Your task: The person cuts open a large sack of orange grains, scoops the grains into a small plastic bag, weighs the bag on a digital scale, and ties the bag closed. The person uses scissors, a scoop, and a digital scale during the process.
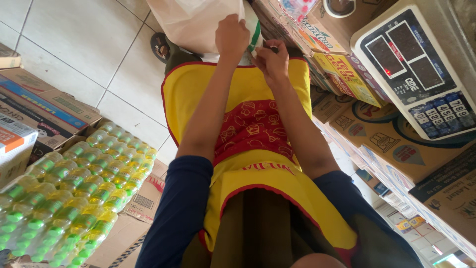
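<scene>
Left hand [232,35] grips the mouth of the white plastic bag [191,22] hanging over the floor, fingers closed on it. Right hand [271,60] pinches the rim beside it. Step, judged: holding the bag's mouth; next needs a steady two-handed grip.

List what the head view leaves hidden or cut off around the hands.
- White plastic bag: top cut off by the frame edge.
- Left hand: fingertips hidden in the bag's folds.
- Right hand: grip unclear, fingers curled away.
- Green-and-white item: mostly hidden by both hands.
</scene>
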